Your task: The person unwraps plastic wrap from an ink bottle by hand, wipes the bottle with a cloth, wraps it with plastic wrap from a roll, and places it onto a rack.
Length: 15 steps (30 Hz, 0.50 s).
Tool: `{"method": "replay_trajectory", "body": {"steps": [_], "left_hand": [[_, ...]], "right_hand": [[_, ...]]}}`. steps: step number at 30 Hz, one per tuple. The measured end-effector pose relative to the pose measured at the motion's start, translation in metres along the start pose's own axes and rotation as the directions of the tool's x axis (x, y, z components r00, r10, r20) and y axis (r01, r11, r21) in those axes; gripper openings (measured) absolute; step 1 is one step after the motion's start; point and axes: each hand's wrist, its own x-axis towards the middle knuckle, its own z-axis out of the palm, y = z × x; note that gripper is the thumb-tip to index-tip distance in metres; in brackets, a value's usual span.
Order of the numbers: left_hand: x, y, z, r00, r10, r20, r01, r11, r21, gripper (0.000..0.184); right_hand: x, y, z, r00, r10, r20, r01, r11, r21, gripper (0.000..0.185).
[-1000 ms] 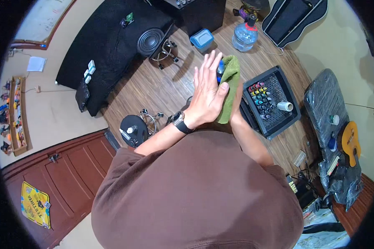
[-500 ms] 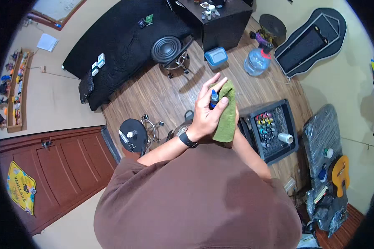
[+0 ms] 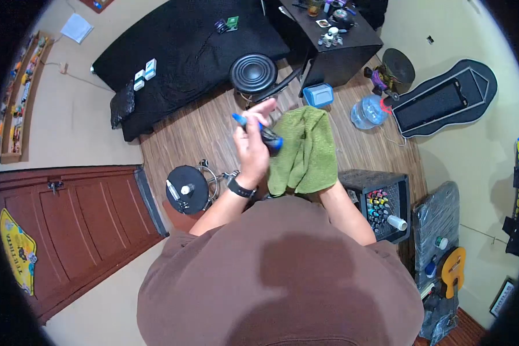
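Note:
My left hand [image 3: 252, 151] is closed round a small dark bottle [image 3: 269, 138] with a blue pointed cap. The bottle lies tilted across the palm, its cap to the upper left and its blue base near the cloth. A green towel [image 3: 305, 153] hangs spread over my right hand, which carries it. Only the right forearm [image 3: 343, 210] shows below the towel; the fingers are hidden underneath. Bottle and towel are side by side in front of my chest.
At the right, a black crate [image 3: 406, 202] holds several coloured bottles and a white bottle [image 3: 397, 222]. A round stool [image 3: 187, 187] with small items stands at the left. Ahead are a black stool [image 3: 252, 73], a blue bin [image 3: 318, 96] and a water jug [image 3: 368, 112].
The towel was folded narrow against the bottle and now hangs spread open. My left hand has moved left with the bottle, which has tipped from upright to slanted. The view has shifted.

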Motion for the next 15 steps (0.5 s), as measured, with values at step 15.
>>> {"method": "replay_trajectory", "body": {"steps": [15], "left_hand": [[-0.015, 0.034, -0.163, 0.871, -0.166, -0.463, 0.204, 0.978, 0.035, 0.038]], "right_hand": [[0.137, -0.038, -0.098, 0.959, -0.133, -0.252, 0.081, 0.975, -0.207, 0.066]]}}
